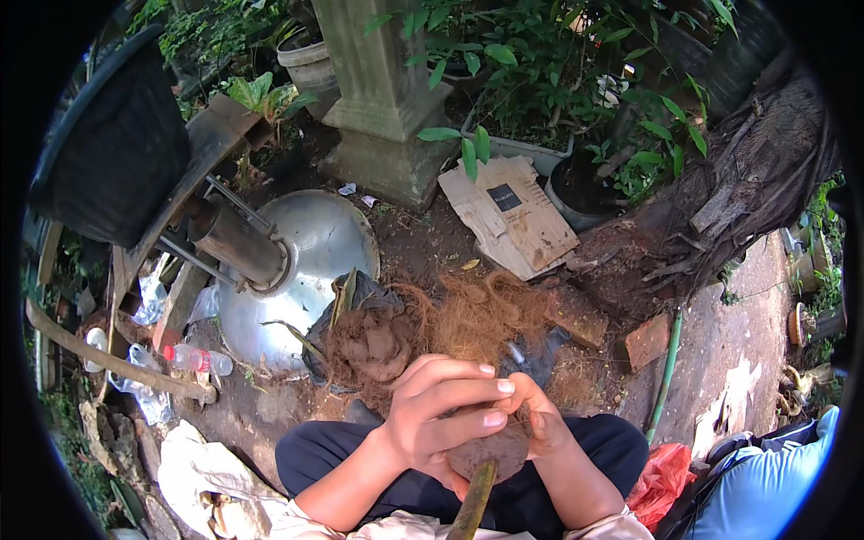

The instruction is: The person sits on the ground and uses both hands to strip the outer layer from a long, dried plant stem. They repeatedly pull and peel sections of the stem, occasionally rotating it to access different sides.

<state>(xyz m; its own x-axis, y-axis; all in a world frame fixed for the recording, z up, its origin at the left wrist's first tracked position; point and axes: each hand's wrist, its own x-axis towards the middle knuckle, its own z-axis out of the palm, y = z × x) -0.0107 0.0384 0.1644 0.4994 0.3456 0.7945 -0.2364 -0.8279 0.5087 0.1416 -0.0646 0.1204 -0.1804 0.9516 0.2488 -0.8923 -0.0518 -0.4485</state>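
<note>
Both hands cup a lump of brown clay or mud (pixel 491 453) above the lap, around the end of a greenish-brown stem or stick (pixel 474 503). My left hand (pixel 439 412) lies over the lump's left side and top, fingers curved. On the right side, my right hand (pixel 540 418) presses against it, its fingertips meeting those of the left. Just beyond the hands sits a larger mass of brown clay (pixel 374 344) with fibres on a black plastic bag (pixel 320 337). Beside it lies a heap of loose coconut fibre (pixel 489 314). The underside of the lump is hidden.
A round metal dish (pixel 317 236) lies at left, near a plastic bottle (pixel 199 360) and a curved wooden handle (pixel 121 364). Flattened cardboard (pixel 520 216), brick pieces (pixel 648 342) and a thick trunk (pixel 729 182) are ahead and right. A red plastic bag (pixel 665 482) and another person's blue-clothed part (pixel 769 499) are at lower right.
</note>
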